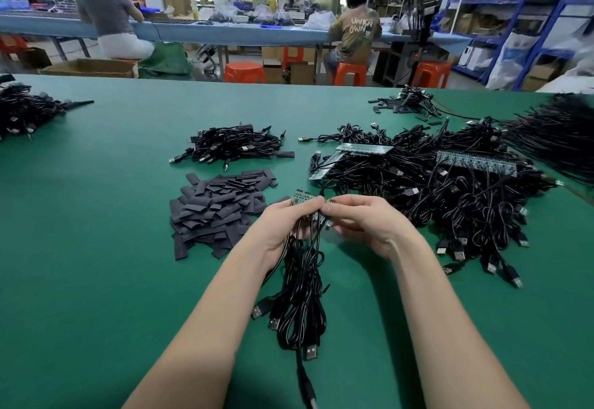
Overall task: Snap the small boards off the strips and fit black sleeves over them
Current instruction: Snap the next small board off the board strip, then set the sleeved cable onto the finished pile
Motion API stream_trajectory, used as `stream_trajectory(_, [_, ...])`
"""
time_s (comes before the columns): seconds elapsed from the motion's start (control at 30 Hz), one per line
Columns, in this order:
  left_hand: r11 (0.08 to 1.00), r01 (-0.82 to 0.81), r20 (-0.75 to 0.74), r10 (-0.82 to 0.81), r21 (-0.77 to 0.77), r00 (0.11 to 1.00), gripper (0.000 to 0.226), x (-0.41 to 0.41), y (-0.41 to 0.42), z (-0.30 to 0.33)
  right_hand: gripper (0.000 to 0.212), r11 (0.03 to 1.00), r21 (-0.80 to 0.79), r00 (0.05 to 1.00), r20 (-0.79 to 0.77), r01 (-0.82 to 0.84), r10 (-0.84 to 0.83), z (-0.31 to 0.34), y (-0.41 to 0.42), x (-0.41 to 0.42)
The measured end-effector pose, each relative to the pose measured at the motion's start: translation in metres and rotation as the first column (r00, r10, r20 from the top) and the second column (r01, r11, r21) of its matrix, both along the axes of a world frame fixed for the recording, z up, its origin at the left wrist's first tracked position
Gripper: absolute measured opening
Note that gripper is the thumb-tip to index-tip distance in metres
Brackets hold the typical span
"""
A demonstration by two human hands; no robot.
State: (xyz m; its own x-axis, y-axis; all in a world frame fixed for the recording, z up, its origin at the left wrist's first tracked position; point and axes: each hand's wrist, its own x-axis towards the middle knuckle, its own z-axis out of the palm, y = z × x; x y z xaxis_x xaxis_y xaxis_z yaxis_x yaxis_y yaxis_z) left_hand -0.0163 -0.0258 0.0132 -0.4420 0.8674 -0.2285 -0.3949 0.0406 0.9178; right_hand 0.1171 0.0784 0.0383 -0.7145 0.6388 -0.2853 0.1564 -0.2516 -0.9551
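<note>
Heap of flat black sleeves [218, 212] left of hands; tangled black USB cables [450, 190] right, green board strips [364, 149] apparently atop.

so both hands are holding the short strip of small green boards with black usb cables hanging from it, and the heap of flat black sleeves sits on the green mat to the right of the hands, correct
Not quite: the head view shows the heap of flat black sleeves to the left of the hands, not the right. The rest holds: left hand and right hand hold the short strip of small green boards with black USB cables hanging onto the green mat.
</note>
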Motion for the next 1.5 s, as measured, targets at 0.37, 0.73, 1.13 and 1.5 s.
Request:
stream_trajectory(0.37, [0.993,0.118,0.224,-0.121,0.028,0.967,0.013,0.004,0.000,0.001,0.004,0.972,-0.219,0.984,-0.171,-0.083,0.045,0.000,0.001,0.000])
stream_trajectory(0.73, [0.990,0.128,0.249,-0.137,0.050,0.959,0.013,0.005,0.000,0.003,0.011,0.948,-0.315,0.964,-0.262,-0.042,-0.045,0.003,-0.001,0.003])
stream_trajectory(1.13, [0.954,-0.141,-0.094,0.171,0.265,0.981,0.028,0.031,-0.004,-0.005,0.010,0.905,0.359,0.972,-0.140,0.226,-0.187,0.029,-0.007,-0.012])
stream_trajectory(1.5, [0.983,-0.082,0.083,0.069,0.163,0.994,0.005,0.030,0.006,-0.013,0.008,0.504,0.855,0.953,0.040,0.124,-0.301,0.034,-0.017,-0.028])
